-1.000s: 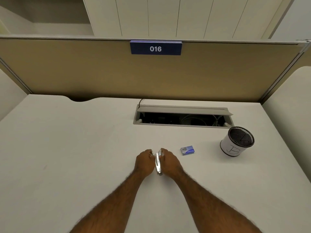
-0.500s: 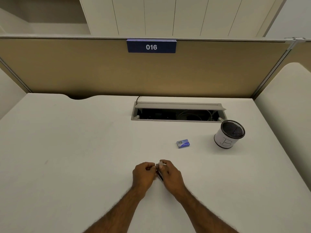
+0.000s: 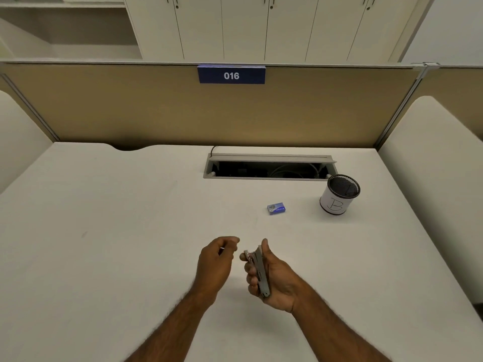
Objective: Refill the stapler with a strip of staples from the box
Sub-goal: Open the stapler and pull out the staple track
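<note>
Head view: right hand [image 3: 274,279] clamping stapler [image 3: 261,274] above desk [image 3: 104,231]; left hand [image 3: 217,257] curled, grip contents indiscernible. Staple box [image 3: 276,208] lying shut, well apart. Mesh cup [image 3: 339,194] contents unclear.

A matt, smooth, off-white worktop [image 3: 104,231], looking like laminate. Above it, near the front edge, the right hand [image 3: 271,279] wraps a stapler [image 3: 260,271] of dull grey brushed-looking metal. Beyond the stapler lies a small staple box [image 3: 276,208] of blue printed card with a slight sheen. To the right of the box stands a pen cup [image 3: 339,194] of black wire mesh, wrapped in white matt paper. Behind the box, a recessed cable tray [image 3: 269,158] has a smooth grey lid, metal or plastic. The divider panel [image 3: 130,108] behind the tray looks like tan woven cloth, edged in satin metal.
</note>
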